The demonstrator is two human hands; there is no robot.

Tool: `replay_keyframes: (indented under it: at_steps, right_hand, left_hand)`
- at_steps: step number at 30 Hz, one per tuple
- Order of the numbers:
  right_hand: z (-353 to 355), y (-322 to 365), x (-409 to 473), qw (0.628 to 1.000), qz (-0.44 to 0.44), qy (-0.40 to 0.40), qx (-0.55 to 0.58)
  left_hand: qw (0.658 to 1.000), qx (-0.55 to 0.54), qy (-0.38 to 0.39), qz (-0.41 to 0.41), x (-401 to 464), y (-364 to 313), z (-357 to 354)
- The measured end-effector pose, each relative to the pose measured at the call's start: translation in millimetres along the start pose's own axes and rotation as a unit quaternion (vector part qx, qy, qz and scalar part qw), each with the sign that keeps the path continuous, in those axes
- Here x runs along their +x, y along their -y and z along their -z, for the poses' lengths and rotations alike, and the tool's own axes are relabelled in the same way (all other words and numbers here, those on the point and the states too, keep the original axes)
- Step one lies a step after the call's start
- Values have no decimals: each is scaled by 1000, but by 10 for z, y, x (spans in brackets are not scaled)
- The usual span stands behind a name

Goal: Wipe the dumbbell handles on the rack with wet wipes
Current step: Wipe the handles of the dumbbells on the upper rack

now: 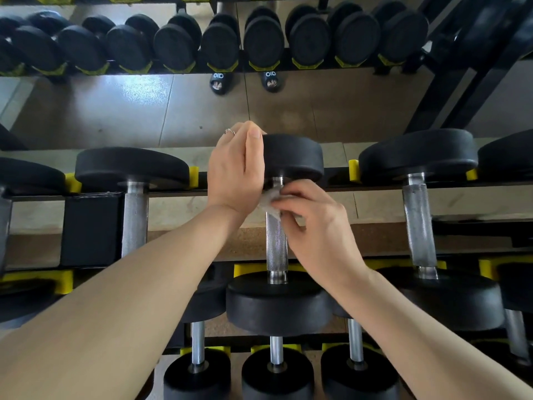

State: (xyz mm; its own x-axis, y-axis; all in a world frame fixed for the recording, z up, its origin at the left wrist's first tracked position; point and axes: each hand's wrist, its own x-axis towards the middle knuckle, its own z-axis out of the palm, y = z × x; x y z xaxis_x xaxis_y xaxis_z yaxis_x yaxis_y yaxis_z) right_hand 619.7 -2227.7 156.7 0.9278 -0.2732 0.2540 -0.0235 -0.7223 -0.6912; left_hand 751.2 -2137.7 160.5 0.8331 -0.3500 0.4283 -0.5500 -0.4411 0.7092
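the wet wipe (269, 202) sits just right of the frame's centre, a small crumpled white wad pressed against the far end of a knurled steel handle (276, 243), right under the far weight. that handle belongs to the centre dumbbell (279, 301), which lies on the rack (89, 229) running from the centre of the frame down toward the lower middle, its near black head large in the lower centre and its far head (292, 154) just above the middle.

the right hand (314, 223) comes in from the lower right; its fingers (288, 196) are curled and pinch the wipe against the handle. the left hand (236, 168) reaches in from the lower left and grips the left rim of the far head, thumb lying up along the head's edge and the other fingers wrapped over its far side. a thin ring (230, 131) shows on one finger of that hand.

to either side on the same shelf lie more dumbbells: one at centre left with its handle (134, 220) bare, one at centre right with its handle (418, 223) bare too. yellow cradles (193, 176) hold the heads. a lower tier of smaller dumbbells (277, 370) fills the bottom edge of the frame.

across the top of the frame a mirror (144, 111) shows a row of black dumbbell heads, brown floor tiles, and two black sandals (245, 82) with white lettering in the upper middle.
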Motion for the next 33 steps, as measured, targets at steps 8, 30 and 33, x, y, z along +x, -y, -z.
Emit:
replay_keyframes:
  at_steps: [8,30,33]
  right_hand:
    - [217,102,-31,968,46,247,13]
    - [372,348,-28,922,-46,384,17]
    - [174,349,-58,905,-1,422,-44]
  left_hand:
    - [1000,0,-2,11,6,30,-17]
    - [1000,-8,2,20,13,16,-19]
    - [1000,-5,4,21,14,30,-19]
